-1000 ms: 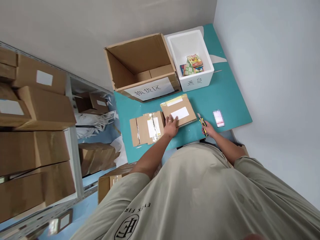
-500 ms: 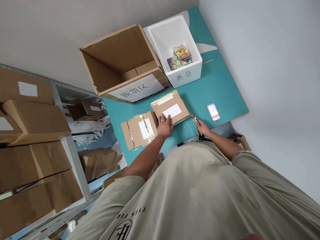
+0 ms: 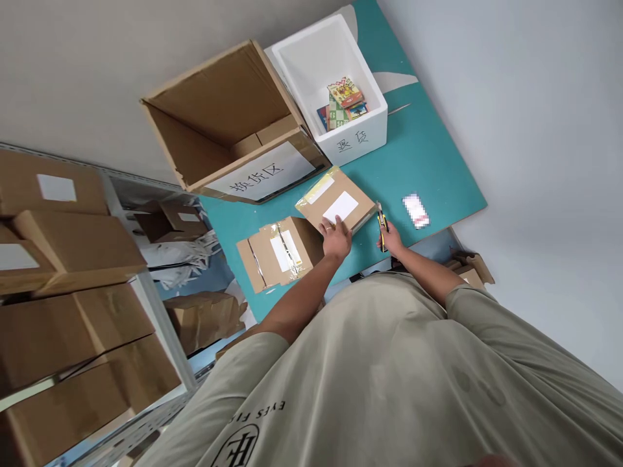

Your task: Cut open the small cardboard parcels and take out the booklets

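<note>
Worktop (image 3: 438, 155), teal — in a corner between two plain walls (image 3: 511, 117); metal rack (image 3: 164, 331) at left — stacked cartons (image 3: 82, 250).

Left hand (image 3: 337, 239) palm-down, right hand (image 3: 391, 240) curled, forearms (image 3: 304, 298) outstretched.

Shows plain brown on the parcel (image 3: 337, 191), white on its labels (image 3: 341, 205), yellow and black on the cutter (image 3: 383, 229), teal across the counter (image 3: 438, 162), green-and-white checks on one packet (image 3: 336, 114).

White foam box (image 3: 363, 148) with colourful booklets (image 3: 345, 94) inside.
Just to the left of the foam box stands a large open carton (image 3: 214, 97); farther left, a metal shelf (image 3: 163, 324) is holding cardboard boxes (image 3: 87, 250).
</note>
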Motion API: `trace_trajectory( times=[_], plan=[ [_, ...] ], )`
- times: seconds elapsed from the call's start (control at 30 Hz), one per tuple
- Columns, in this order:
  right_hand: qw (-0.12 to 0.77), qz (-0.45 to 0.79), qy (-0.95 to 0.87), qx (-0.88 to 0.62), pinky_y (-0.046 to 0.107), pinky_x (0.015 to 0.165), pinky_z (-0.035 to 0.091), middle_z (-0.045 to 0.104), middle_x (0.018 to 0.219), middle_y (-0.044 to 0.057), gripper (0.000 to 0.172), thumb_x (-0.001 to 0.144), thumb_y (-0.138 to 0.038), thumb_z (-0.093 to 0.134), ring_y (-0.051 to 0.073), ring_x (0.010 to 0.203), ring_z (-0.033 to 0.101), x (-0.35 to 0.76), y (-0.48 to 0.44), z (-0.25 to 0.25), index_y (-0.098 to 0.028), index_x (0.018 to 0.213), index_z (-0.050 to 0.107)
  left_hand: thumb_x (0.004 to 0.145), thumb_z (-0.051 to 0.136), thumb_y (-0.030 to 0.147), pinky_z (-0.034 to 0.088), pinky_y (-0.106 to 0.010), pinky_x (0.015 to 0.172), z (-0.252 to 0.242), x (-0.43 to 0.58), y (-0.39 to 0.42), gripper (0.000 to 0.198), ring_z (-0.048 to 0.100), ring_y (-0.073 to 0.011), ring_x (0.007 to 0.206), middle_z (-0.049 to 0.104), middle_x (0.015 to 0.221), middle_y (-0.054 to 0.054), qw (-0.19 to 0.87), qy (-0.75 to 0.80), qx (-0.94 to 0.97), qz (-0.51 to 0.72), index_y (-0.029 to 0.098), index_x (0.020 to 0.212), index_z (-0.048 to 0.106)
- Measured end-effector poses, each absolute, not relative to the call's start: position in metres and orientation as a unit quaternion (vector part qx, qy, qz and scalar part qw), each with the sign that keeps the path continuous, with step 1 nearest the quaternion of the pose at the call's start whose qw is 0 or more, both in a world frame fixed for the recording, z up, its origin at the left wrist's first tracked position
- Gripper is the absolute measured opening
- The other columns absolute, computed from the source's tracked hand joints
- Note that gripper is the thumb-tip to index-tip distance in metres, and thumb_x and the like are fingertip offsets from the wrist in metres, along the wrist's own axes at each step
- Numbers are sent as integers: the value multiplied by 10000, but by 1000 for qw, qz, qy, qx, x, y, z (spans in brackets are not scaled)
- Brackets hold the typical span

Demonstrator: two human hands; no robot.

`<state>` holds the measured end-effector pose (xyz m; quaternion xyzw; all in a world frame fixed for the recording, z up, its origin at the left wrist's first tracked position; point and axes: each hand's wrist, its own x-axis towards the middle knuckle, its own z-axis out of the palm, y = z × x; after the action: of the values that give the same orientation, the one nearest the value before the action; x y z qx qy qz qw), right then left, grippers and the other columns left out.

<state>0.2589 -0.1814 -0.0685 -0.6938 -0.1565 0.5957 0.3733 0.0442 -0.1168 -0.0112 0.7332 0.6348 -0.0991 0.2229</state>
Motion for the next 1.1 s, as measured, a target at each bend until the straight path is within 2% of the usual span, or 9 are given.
trace_trajectory(
  times=[0.23,0.33,0.47,0.63,0.77,0.87,0.97,1.07,1.1],
  plan=[
    [402,572,-125,-704,225,517,581,584,676,-118,245,1213,-494,607,152,522,708,227,-183,-72,-293,1351,574,1179,492,518,192,-823,1431,-15,46,-115,918,165,-610,1827,250,1913,-430,225,622,744,-96,-21,1884,255],
    [404,570,-115,-706,215,534,585,594,697,-119,239,1225,-491,577,145,540,720,212,-187,-72,-304,1370,540,1189,472,508,189,-811,1437,-16,45,-117,898,163,-601,1833,224,1922,-430,226,623,743,-91,-15,1887,256],
    [400,570,-104,-710,214,527,574,609,707,-116,238,1233,-485,543,153,556,724,197,-188,-72,-322,1402,507,1198,464,500,179,-811,1439,-15,43,-119,885,151,-594,1838,267,1914,-421,222,622,745,-91,-3,1894,253],
    [389,581,-120,-705,206,510,543,621,682,-114,217,1244,-447,529,153,540,713,176,-199,-68,-305,1405,507,1187,451,457,163,-808,1446,-12,49,-118,862,161,-584,1840,259,1915,-424,221,621,746,-92,-37,1874,288],
    [376,635,-159,-656,214,483,539,633,640,-123,184,1241,-424,542,166,495,702,153,-216,-63,-282,1354,514,1183,427,411,177,-783,1453,-12,70,-111,820,177,-551,1846,325,1890,-424,210,615,754,-99,-70,1842,342],
    [377,642,-159,-648,227,457,544,638,643,-116,163,1242,-392,529,178,489,709,152,-218,-62,-273,1353,526,1179,407,372,181,-750,1466,-5,80,-104,797,202,-529,1844,377,1889,-382,195,588,776,-120,-68,1841,349],
    [382,630,-157,-657,233,458,560,644,671,-104,164,1239,-395,554,176,496,715,166,-213,-62,-270,1344,568,1197,392,412,278,-701,1449,10,74,-93,785,312,-508,1808,459,1847,-367,180,560,796,-141,-24,1849,373],
    [407,609,-133,-668,236,481,590,644,693,-99,197,1243,-433,577,170,514,725,182,-204,-63,-278,1365,589,1200,419,609,468,-630,1349,28,55,-69,829,538,-503,1656,518,1802,-338,178,551,799,-166,90,1845,457],
    [413,603,-122,-672,239,483,598,641,693,-99,216,1244,-451,585,172,517,729,186,-199,-63,-281,1379,590,1183,444,682,494,-609,1331,33,48,-59,867,567,-495,1626,523,1801,-321,175,542,803,-178,128,1849,470]
  ],
)
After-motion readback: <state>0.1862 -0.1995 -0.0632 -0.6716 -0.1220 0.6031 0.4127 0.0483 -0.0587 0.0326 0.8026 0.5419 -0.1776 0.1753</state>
